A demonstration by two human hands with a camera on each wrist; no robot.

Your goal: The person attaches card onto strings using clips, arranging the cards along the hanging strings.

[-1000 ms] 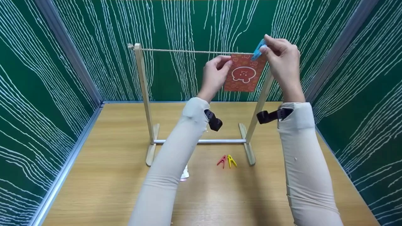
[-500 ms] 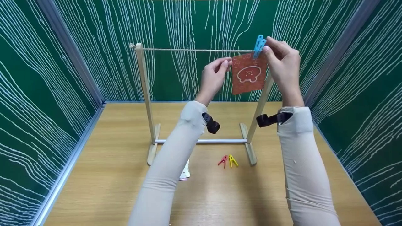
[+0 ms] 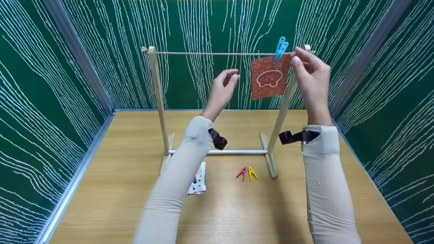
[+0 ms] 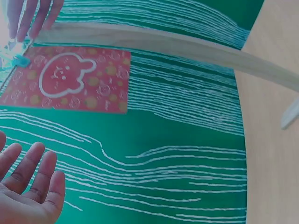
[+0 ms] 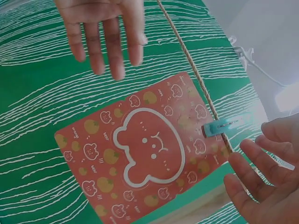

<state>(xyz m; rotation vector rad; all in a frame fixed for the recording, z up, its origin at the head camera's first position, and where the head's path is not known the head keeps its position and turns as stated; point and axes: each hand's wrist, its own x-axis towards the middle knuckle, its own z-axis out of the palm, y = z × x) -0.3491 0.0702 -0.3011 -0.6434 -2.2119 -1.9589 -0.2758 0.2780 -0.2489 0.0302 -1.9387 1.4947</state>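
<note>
Card: red-orange, a white-outlined bear head printed on it upside down, 2 ears toward the bottom; it hangs from the cord near the right end, its top edge sloping.
Blue clothespin: clipped over the cord and the card's top edge, its 2 handles pointing up.
Cord: strung between the 2 upright posts of the rack.
Rack: pale wood, 2 posts on 2 feet, joined low down by 1 white rod.
Left hand: left of the card and apart from it, fingers loosely extended and holding nothing.
Right hand: at the card's upper right corner, beside the clip, thumb and fingertips parted rather than pinching; whether a fingertip touches the corner I cannot tell.
Pegs on the table: 1 pink peg and 1 yellow peg, side by side near the right foot.
Pile of cards: white with small marks on top, partly hidden by the left sleeve.
Booth: green walls with wavy white lines on 3 sides; inside it, the wooden table bears the rack, pegs and pile.
</note>
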